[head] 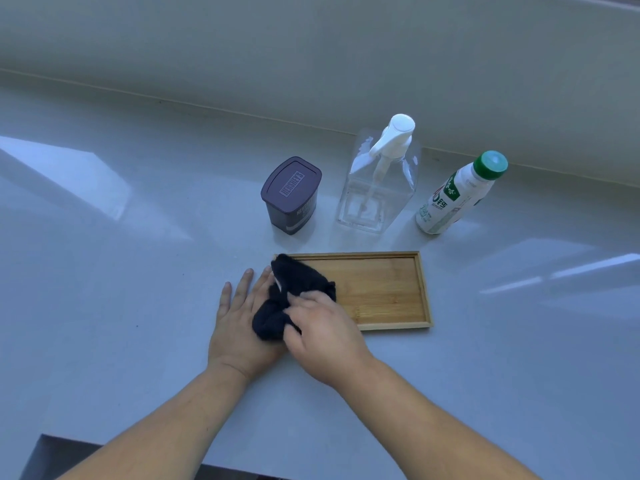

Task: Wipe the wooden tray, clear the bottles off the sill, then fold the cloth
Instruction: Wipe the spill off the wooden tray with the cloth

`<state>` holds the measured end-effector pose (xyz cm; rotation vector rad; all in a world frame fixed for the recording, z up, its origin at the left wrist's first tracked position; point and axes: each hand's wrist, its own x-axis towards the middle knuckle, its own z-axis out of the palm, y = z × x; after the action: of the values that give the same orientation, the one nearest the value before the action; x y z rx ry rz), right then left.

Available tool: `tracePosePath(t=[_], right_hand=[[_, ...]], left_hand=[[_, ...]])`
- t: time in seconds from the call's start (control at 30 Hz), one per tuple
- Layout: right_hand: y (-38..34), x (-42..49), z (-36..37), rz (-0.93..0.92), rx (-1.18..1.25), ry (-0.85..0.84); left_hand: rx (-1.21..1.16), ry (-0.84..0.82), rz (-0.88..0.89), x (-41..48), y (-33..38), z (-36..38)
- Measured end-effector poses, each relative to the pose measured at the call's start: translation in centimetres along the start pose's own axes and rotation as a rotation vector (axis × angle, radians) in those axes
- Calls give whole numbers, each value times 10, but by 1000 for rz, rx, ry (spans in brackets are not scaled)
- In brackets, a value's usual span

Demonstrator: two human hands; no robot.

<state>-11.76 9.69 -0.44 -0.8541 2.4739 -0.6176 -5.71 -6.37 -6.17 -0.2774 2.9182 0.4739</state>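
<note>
1. The right hand (pixel 322 336) grips a bunched dark cloth (pixel 291 299) over the left end of the wooden tray (pixel 388 289)
2. The left hand (pixel 239 323) lies flat and open on the sill (pixel 121 271), touching the tray's left end
3. The tray's long axis runs left to right, so the unwiped stretch lies rightward of the cloth
4. Beyond the tray stand a dark tub (pixel 291 195), spray bottle (pixel 381 181) and green-capped bottle (pixel 460 194)

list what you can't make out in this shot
Head view, the only one:
- Left end of the tray: hidden under the cloth and both hands.
- Left hand: thumb and part of its back covered by the cloth and the right hand.
- Small print on the milk bottle: too small to read.
- Spray bottle: liquid level unclear through the clear plastic.
</note>
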Motion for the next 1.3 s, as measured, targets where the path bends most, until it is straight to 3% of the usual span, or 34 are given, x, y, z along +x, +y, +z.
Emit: tracePosePath(t=[0.1, 0.3, 0.43, 0.53, 0.67, 0.87, 0.93, 1.1, 1.2, 1.3], right_hand=[[25, -33, -11, -1, -41, -42], [90, -69, -43, 448, -126, 219], [70, -37, -34, 605, -99, 306], [34, 2, -21, 478, -112, 319], [-8, 22, 9, 154, -113, 181], [13, -12, -8, -24, -88, 14], [27, -36, -17, -6, -156, 23], [54, -87, -28, 312, -128, 281], [49, -111, -24, 154, -225, 274], [39, -128, -15, -81, -328, 148]], left_hand=[[-57, 56, 3, 0, 0, 0], [-92, 89, -38, 0, 1, 4], [-85, 87, -41, 0, 2, 4], [-75, 94, -30, 0, 3, 2], [-45, 83, -32, 1, 1, 4], [-60, 92, -11, 1, 0, 5], [-67, 83, -22, 2, -1, 5], [-79, 92, -40, -2, 4, 1], [-79, 68, -42, -3, 6, -5], [-81, 41, -42, -2, 6, -9]])
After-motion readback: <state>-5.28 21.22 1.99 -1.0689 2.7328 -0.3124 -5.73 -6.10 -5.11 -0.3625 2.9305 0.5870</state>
